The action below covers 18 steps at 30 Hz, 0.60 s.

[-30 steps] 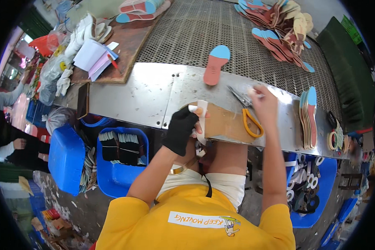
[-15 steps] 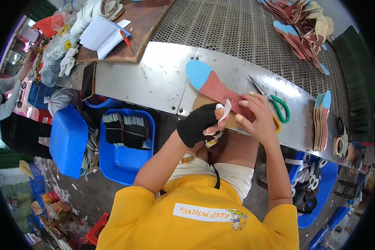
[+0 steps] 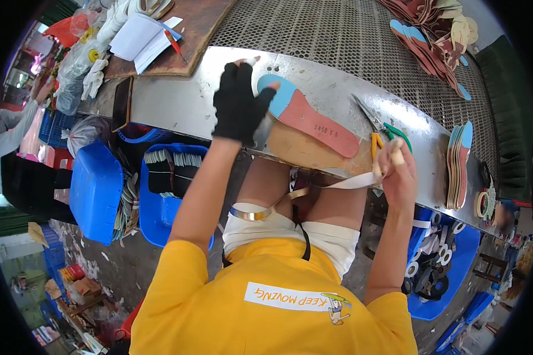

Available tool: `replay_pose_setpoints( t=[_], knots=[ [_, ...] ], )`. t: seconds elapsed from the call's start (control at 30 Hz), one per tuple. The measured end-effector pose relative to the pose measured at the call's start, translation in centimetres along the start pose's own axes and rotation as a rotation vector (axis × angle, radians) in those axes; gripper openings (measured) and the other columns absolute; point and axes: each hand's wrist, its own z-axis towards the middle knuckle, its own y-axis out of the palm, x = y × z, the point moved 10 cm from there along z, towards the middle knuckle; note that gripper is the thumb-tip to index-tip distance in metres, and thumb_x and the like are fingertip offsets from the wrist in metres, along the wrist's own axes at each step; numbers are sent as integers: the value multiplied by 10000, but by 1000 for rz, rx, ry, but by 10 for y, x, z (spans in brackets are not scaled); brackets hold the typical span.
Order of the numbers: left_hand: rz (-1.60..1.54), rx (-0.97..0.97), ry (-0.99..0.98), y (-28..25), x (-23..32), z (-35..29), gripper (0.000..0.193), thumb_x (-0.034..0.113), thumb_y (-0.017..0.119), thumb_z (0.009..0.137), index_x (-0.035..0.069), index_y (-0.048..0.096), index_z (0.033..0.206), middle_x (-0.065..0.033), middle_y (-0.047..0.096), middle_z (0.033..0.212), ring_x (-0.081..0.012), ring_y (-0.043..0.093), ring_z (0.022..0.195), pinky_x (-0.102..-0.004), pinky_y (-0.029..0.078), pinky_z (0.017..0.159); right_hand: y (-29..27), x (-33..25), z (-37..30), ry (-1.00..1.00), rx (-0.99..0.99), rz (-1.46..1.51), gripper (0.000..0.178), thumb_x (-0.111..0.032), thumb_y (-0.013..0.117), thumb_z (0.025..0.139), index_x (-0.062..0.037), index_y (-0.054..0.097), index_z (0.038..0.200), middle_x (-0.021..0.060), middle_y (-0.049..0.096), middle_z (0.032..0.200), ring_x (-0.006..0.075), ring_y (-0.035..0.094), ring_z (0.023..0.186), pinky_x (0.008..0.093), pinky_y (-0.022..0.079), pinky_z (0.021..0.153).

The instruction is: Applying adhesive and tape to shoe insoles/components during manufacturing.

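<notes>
The left hand (image 3: 240,107), gloved in black, is spread over the metal tabletop (image 3: 169,97), thumb tip at the blue end of the red-and-blue insole (image 3: 320,123), which lies aslant, partly on brown cardboard (image 3: 287,145). The right hand (image 3: 400,180) pinches a white strip (image 3: 354,183) near green-handled scissors (image 3: 371,115).

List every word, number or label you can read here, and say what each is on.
Locations only, wording not copied:
Yellow shirt: orange letters on a white panel, upside down in view.
Insole: a short row of dark digits on its red part.
Papers: too small to make out any writing.
</notes>
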Motion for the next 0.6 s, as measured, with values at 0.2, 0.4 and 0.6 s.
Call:
replay_pose_setpoints(
  t=[0.2,0.4,0.6],
  knots=[
    [-460,-462,-331,55,-25,-4,464,220,764,754,45,628,1162,-64,639,844,-143,613,756,-280,493,673,23,3,6,51,33,-567,69,-83,535,934,-43,545,990,85,670,883,47,471,481,183,371,434],
    [-705,-350,-189,19,1,-24,200,49,717,763,23,682,958,-46,671,794,-80,593,715,-244,475,655,44,6,-5,7,-161,-1200,61,-23,610,859,-18,625,918,66,655,1076,56,574,658,194,447,571],
    [-520,-411,41,10,34,-29,222,45,691,762,56,646,980,-75,659,852,-153,640,788,-277,496,720,53,-5,12,33,41,-628,81,-47,592,887,-12,608,959,59,671,854,54,593,664,172,395,498]
  ],
)
